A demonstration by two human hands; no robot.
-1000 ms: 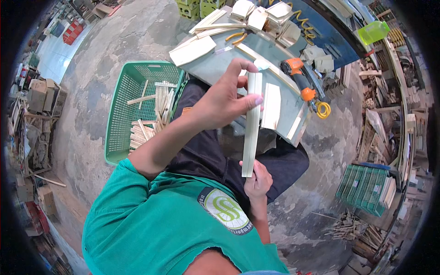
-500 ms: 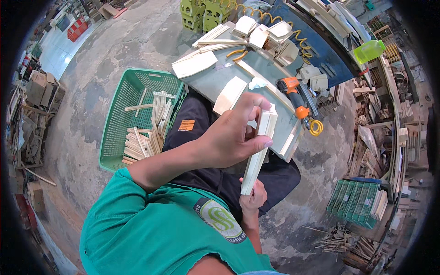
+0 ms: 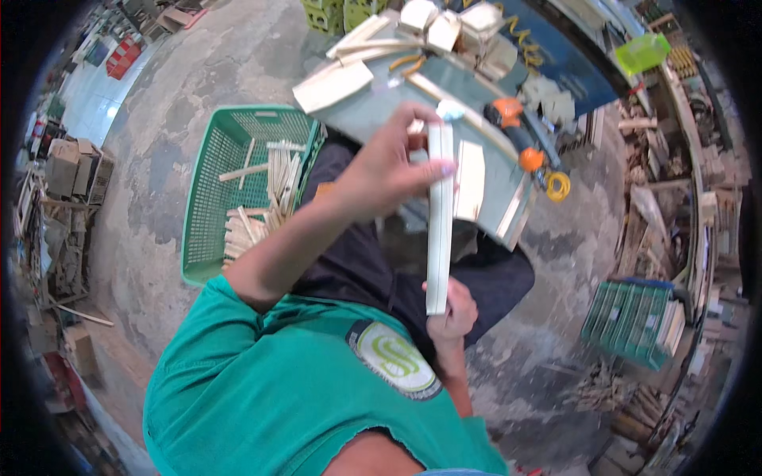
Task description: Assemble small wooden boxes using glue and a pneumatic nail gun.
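A long pale wooden piece (image 3: pixel 439 230) stands lengthwise between my hands, its narrow face toward me and a seam line running down it. My left hand (image 3: pixel 397 165) grips the far end, thumb on the near side and fingers curled round behind. At the near end my right hand (image 3: pixel 452 309) is closed round the wood from below. Just right of it shows a flat pale board (image 3: pixel 471 181) over the grey tabletop (image 3: pixel 349 131); whether it touches the held piece I cannot tell.
An orange and black nail gun (image 3: pixel 516 127) with a yellow hose lies at the table's right. Pliers (image 3: pixel 406 65) and several shaped wooden pieces (image 3: pixel 333 85) are at the far side. A green basket (image 3: pixel 208 198) with wood sticks stands left; green crates (image 3: pixel 627 321) stand right.
The wooden piece has swung from a slant to nearly straight up the view, turning its seamed edge toward me. Both hands keep their hold. The whole view has shifted slightly.
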